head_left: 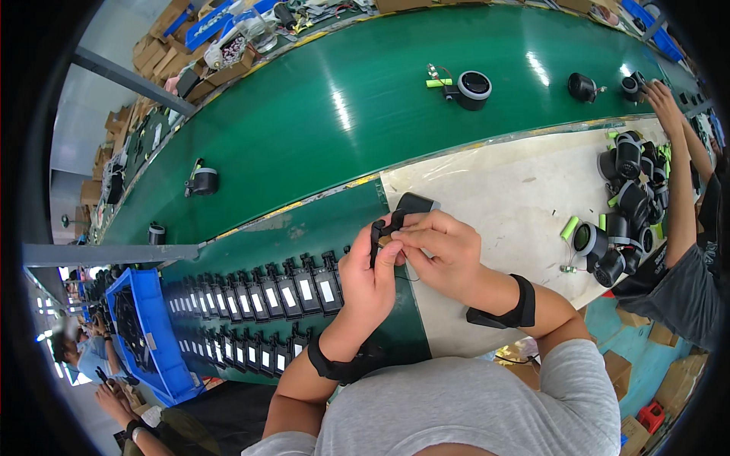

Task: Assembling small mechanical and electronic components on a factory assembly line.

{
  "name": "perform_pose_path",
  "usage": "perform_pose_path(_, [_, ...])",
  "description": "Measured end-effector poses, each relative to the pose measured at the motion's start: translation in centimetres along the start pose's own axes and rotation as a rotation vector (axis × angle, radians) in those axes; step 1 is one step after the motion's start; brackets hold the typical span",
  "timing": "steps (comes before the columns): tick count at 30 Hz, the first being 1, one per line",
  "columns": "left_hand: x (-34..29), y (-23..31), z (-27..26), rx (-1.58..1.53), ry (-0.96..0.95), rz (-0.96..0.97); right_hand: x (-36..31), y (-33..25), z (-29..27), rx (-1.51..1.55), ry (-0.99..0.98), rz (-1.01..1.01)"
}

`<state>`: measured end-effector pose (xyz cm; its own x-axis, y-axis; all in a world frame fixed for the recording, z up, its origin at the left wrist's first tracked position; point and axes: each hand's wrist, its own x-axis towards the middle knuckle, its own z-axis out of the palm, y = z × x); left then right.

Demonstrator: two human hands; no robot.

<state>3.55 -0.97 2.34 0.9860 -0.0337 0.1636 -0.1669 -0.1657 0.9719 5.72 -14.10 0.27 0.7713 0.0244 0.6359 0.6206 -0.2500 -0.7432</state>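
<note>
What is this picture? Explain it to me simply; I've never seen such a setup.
No robot here: a person works bare-handed. The single picture comes from a wide fisheye camera worn on that person's head, looking down, so straight edges bend. The left hand holds a small black part, and the right hand pinches at it. On the bench, black pieces with white labels lie in rows at left; black cylindrical units are heaped at right on a pale sheet.
</note>
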Motion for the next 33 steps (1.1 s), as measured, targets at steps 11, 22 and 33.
perform_pose_path(11, [0.0,-1.1,0.7,0.019,0.072,0.014,0.0,0.4,0.7,-0.061,0.033,-0.039])
perform_pose_path(22, [11.4,-4.2,-10.1,0.055,0.199,-0.187,12.4,9.8,-1.8,-0.575,-0.129,-0.053])
perform_pose_path(33, [16.0,-8.8,-3.3,0.81,-0.035,0.303,14.6,16.0,0.1,-0.76,-0.425,0.241])
